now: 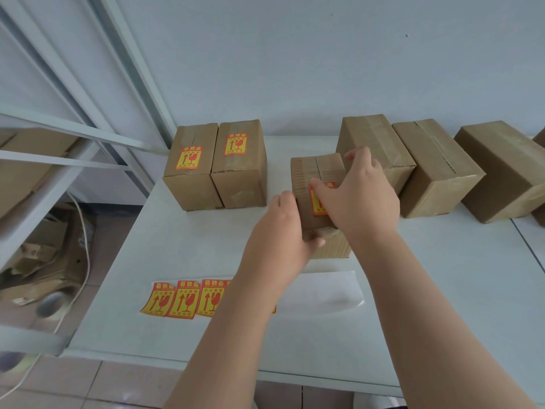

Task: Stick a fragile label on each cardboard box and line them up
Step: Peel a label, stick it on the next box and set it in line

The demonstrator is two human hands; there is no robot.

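Note:
A small cardboard box [317,178] stands in the middle of the white table [413,305], with a red-and-yellow fragile label [318,202] on its top. My left hand [284,228] grips its near left side. My right hand [356,196] lies flat over the box top, fingers spread across the label. Two labelled boxes [216,166] stand side by side at the back left. Three plain boxes [436,169] sit in a row at the back right. A strip of fragile labels [182,299] on white backing paper lies near the front.
The wall runs right behind the boxes. A white metal shelf frame [44,160] stands to the left, with flattened cardboard and a tape roll [51,302] on the floor beneath it. Another box edge [539,143] shows at the far right.

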